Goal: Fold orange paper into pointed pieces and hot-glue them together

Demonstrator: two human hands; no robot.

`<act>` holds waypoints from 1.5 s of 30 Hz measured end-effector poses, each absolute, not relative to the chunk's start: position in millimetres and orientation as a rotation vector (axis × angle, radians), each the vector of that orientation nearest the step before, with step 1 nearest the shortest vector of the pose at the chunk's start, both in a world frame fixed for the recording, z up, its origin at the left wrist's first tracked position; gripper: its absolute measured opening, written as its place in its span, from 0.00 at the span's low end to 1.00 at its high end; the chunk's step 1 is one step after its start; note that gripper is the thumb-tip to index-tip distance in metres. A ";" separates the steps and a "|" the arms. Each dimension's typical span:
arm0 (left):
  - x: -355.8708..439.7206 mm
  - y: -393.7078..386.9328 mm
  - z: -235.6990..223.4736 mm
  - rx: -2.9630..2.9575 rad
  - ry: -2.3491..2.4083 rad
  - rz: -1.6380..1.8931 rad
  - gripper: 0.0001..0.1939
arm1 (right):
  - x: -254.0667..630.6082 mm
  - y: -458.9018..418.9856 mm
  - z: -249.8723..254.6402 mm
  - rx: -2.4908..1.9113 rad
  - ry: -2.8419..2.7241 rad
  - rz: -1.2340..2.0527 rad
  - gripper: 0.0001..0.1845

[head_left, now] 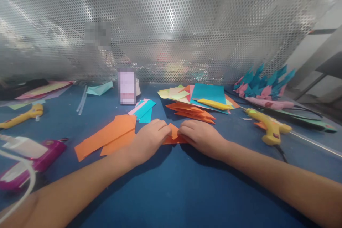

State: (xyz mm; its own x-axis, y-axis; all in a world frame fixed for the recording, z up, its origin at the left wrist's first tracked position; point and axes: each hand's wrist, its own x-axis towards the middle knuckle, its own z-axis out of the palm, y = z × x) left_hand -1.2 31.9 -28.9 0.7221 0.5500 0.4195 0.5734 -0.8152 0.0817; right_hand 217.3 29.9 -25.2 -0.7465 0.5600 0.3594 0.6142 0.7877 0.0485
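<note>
Between my hands lies a small piece of folded orange paper (174,134) on the blue table. My left hand (153,137) grips its left side, fingers bent over the edge. Its right side is under the curled fingers of my right hand (201,136). Both thumbs are mostly hidden. Flat orange strips (114,133) of paper lie by my left wrist. Just beyond my right hand sits a stack of folded orange pieces (191,111). Blue and pink paper strips (144,110) rest beyond my left hand.
A yellow box cutter (212,104) lies on coloured sheets (210,92). At right are a yellow glue gun (271,126) and blue-pink folded paper shapes (267,83). A magenta power strip (52,153), white cable and another yellow glue gun (22,117) are left. Perforated metal (171,25) stands behind.
</note>
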 end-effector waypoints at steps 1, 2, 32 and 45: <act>-2.4 32.0 -27.9 -2.872 -0.904 -0.619 0.09 | 217.7 28.9 -24.5 -0.876 -2.682 -0.303 0.10; -3.7 31.9 -26.3 -2.886 -0.878 -0.585 0.10 | 218.1 27.9 -23.5 -0.850 -2.706 -0.351 0.10; -3.1 34.2 -25.6 -2.827 -0.848 -0.543 0.17 | 214.6 46.4 -28.8 -0.882 -2.562 -0.107 0.12; -9.4 36.1 -18.7 -2.863 -0.565 -0.545 0.18 | 227.9 38.1 -21.7 -0.671 -2.799 -0.408 0.14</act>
State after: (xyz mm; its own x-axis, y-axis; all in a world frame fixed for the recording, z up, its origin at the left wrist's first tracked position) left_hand -9.4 36.1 -18.7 0.8612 0.3325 0.3845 0.3959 -0.9131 -0.0970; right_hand 227.9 38.1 -21.7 -0.8676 0.4058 0.2872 0.4709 0.8561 0.2130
